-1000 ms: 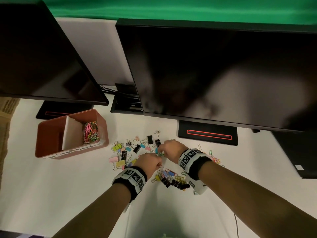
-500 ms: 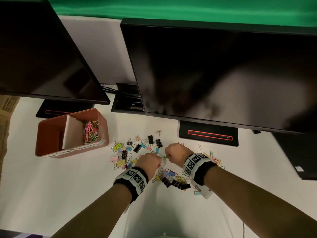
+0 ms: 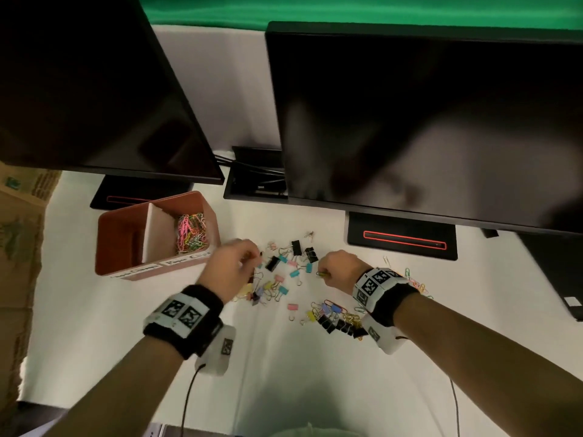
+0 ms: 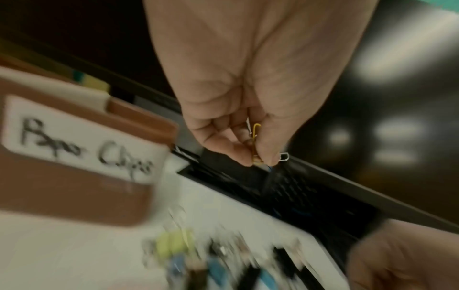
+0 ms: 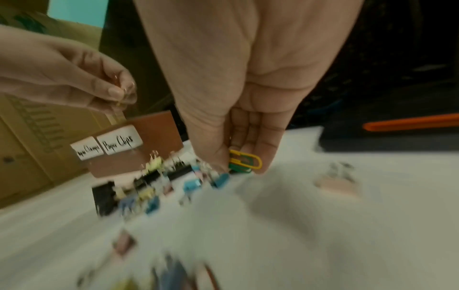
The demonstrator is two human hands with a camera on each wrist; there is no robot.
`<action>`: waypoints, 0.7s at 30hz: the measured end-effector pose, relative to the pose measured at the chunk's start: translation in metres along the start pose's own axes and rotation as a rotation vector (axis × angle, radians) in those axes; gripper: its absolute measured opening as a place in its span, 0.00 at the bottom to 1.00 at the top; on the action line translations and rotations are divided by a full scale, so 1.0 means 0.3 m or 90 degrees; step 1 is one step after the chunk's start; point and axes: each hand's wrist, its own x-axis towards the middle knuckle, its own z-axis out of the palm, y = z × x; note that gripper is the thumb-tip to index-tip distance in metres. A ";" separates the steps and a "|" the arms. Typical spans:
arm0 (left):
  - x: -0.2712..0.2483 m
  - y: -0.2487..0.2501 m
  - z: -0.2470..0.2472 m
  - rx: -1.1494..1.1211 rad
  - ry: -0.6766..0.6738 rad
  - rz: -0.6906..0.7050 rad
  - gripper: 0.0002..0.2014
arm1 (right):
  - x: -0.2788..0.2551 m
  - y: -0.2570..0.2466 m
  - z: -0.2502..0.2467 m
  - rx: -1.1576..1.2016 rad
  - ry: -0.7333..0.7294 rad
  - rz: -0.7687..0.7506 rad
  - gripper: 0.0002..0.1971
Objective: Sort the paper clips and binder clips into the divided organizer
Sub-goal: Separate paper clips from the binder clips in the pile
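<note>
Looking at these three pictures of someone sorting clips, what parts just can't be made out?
- Left compartment of the organizer: in the head view its near wall hides the floor, so any contents are unseen.
- Left label: too blurred to read in the right wrist view; the head view shows it too small.
- Loose clips on the desk: motion blur smears them in both wrist views.
- What the left hand pinches: thin yellow wire, mostly covered by fingers.
</note>
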 end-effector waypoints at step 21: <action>-0.061 -0.204 -0.265 0.032 0.126 -0.041 0.09 | 0.257 -0.580 -0.197 0.216 0.249 -0.227 0.14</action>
